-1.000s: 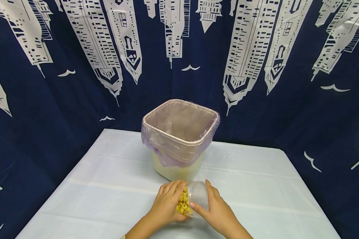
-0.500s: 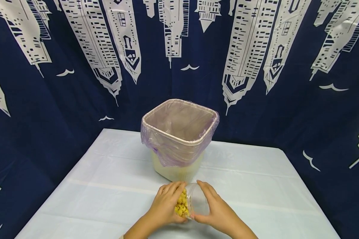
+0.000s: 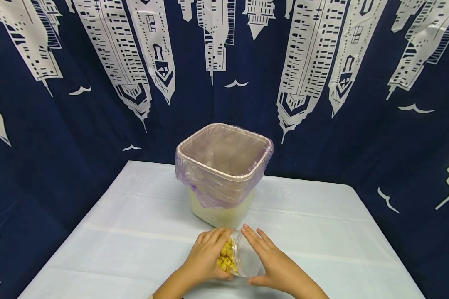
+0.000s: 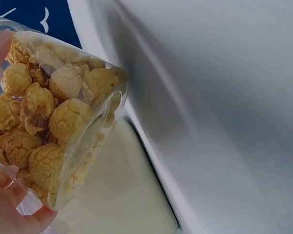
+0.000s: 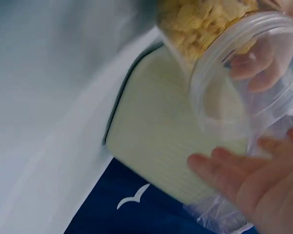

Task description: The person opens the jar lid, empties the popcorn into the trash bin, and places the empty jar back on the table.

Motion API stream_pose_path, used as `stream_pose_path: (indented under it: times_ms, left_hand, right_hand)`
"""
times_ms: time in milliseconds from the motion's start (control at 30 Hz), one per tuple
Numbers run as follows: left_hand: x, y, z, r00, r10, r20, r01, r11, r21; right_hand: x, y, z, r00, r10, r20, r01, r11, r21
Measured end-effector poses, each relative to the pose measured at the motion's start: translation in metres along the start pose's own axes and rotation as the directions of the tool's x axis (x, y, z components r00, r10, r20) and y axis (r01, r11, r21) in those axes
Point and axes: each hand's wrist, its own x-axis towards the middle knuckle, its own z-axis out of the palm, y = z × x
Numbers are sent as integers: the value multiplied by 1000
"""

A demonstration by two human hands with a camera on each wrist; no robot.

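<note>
Jar [image 3: 241,254] is gripped by left hand [image 3: 206,254]; right hand [image 3: 271,261] is held beside it, fingers extended; bin [image 3: 220,216] is positioned beyond both

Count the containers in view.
2: a clear round plastic jar of yellow popcorn, turned sideways in the left hand, and a cream square plastic bin with a translucent purple liner, standing beyond it. The bin's floor is hidden; more may be inside.

A sliver of beige sleeve [image 3: 151,296] edges the left forearm [image 3: 175,283]; the hands [image 3: 206,255] are bare.
</note>
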Motion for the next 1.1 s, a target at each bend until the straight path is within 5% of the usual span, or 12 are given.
stream_pose_path:
  times_ms: [100,233,300,367,633,900,1100]
  left_hand:
    - [1,0,1,1000,2,-9,-2,1000,-7]
    - [1,1,1,1000,-3,-13,2,1000,-9]
    - [2,1,1,1000,-3,-14,2,1000,-12]
    - [2,1,1,1000,-1,-16,1,1000,-18]
    - [2,2,0,1000,-9,-14,8,999,-37]
    - [3,0,-3,1000,-9,-3,8,999,-48]
    - [3,-2,-3,1000,6,6,-6,999,-52]
  right_hand:
    - [2,-7,1,988,154,-25,-152,986,71]
    - [8,-19,2,908,419,-19,-413,900,143]
    - [11,-23,3,868,497,-1,-491,858,150]
    - [14,-26,4,853,522,14,-518,843,143]
    - [12,-21,8,900,434,-33,-425,894,144]
    - [9,-7,2,983,178,-47,-170,974,148]
    - [7,-2,-2,998,61,-16,-59,992,111]
